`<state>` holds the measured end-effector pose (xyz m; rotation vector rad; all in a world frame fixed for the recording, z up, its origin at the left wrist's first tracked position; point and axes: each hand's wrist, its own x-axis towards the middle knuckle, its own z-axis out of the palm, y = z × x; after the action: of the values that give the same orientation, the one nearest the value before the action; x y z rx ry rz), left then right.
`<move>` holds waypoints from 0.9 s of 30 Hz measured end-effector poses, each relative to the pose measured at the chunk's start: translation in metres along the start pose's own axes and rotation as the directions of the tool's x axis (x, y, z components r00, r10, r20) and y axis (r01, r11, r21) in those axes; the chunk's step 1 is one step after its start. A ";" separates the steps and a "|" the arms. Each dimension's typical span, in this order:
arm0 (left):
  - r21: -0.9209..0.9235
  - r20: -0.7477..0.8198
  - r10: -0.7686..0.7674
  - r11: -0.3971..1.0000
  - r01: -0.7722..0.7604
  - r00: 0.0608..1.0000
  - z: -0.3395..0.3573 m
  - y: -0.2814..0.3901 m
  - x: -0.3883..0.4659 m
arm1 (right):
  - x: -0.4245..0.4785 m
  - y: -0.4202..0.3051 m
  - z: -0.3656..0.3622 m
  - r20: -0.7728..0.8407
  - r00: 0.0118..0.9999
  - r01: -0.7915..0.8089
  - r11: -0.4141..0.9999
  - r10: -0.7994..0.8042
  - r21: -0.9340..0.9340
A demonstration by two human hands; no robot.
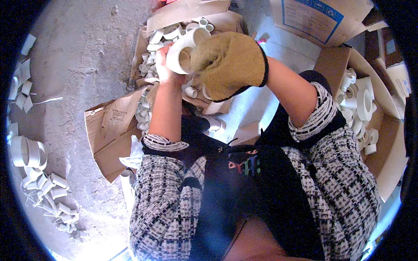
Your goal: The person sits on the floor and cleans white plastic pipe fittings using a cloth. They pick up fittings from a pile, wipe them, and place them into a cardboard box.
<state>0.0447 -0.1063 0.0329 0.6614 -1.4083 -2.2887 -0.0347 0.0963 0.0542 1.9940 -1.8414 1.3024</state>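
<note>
My left hand point(168, 67), bare, grips a large white plastic pipe fitting point(178, 58) by its left side, above a cardboard box full of white fittings. On my right hand point(232, 65) is a thick tan work glove with a dark cuff edge. The glove lies against the fitting's right side and hides my right fingers, so whether they grip it cannot be told. Small pipe elbows point(148, 63) and wide rings point(172, 31) fill the box behind my left hand.
An open cardboard box point(380, 140) of white fittings stands at the right. Another open carton point(111, 130) is at the left by my forearm. Loose rings point(27, 151) and short pipe pieces point(58, 192) lie on the rough concrete floor. A printed carton point(313, 19) is at the top right.
</note>
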 end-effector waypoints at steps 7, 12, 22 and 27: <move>0.346 0.063 0.235 0.907 -0.242 0.970 -0.007 0.001 0.008 | 0.006 0.020 0.014 -0.166 0.966 0.146 0.945 -0.200 -0.292; 0.073 0.001 0.126 0.989 -0.126 0.992 0.007 0.007 -0.012 | 0.001 0.008 0.014 0.144 0.990 -0.080 0.876 0.012 0.476; 0.085 -0.018 0.212 0.974 -0.210 0.977 0.022 0.006 -0.019 | -0.002 0.043 0.062 0.092 0.954 0.282 0.958 -0.286 0.053; 0.267 -0.101 0.311 0.923 -0.276 0.945 -0.023 0.004 -0.001 | 0.005 0.019 0.032 0.180 0.945 0.217 0.935 -0.273 0.280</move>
<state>0.0582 -0.1239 0.0274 0.6223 -1.6198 -1.8161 -0.0363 0.0678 0.0293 2.4967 -1.4943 1.3518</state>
